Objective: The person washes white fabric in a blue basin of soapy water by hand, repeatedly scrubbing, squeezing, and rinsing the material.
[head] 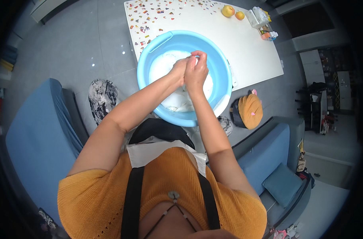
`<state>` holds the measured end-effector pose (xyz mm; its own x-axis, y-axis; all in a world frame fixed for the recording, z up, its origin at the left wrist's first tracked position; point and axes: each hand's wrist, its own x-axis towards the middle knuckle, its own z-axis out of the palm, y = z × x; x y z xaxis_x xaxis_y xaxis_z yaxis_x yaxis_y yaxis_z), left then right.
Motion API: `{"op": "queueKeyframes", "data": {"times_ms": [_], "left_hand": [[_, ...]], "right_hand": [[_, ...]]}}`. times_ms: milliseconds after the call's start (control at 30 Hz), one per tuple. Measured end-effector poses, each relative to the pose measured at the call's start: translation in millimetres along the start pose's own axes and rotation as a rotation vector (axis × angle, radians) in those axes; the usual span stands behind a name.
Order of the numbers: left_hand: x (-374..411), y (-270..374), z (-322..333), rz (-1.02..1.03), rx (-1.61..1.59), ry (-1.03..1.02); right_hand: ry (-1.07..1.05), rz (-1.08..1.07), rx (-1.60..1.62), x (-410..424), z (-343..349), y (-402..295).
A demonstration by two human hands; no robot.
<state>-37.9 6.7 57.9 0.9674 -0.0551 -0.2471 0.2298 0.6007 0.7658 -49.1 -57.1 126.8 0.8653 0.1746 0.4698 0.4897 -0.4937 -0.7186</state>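
Note:
A light-blue plastic basin [221,50] is in front of me, holding white suds and water. White cloth [177,104] with visible folds lies in the near part of the basin. Above the basin's middle, my left hand [180,69] and my right hand [197,70] are pressed together, fingers curled. A bit of white material shows between the right hand's fingers, and a pale strip hangs below the hands; it looks like the cloth, mostly hidden by the fingers.
The basin overlaps the near left part of a white table [244,59]. Small colourful pieces [145,28] are scattered there; two round fruits [228,11] and packages [259,18] stand farther back. A stuffed-looking orange stool [250,112] and blue sofas [44,134] flank me.

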Motion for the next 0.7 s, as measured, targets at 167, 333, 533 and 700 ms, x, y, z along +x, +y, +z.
{"op": "queueKeyframes", "data": {"times_ms": [167,333,533,700], "left_hand": [[-29,35,32,-0.139,-0.278,0.002],[-22,41,18,0.021,-0.393,0.004],[-29,46,22,0.014,-0.425,0.049],[-22,49,15,0.052,-0.397,0.104]], "right_hand": [[0.021,0.309,0.232,31,-26,58],[-0.054,0.316,0.521,26,-61,56],[-0.104,0.349,0.635,29,-74,65],[-0.271,0.497,0.790,36,-81,62]]}}
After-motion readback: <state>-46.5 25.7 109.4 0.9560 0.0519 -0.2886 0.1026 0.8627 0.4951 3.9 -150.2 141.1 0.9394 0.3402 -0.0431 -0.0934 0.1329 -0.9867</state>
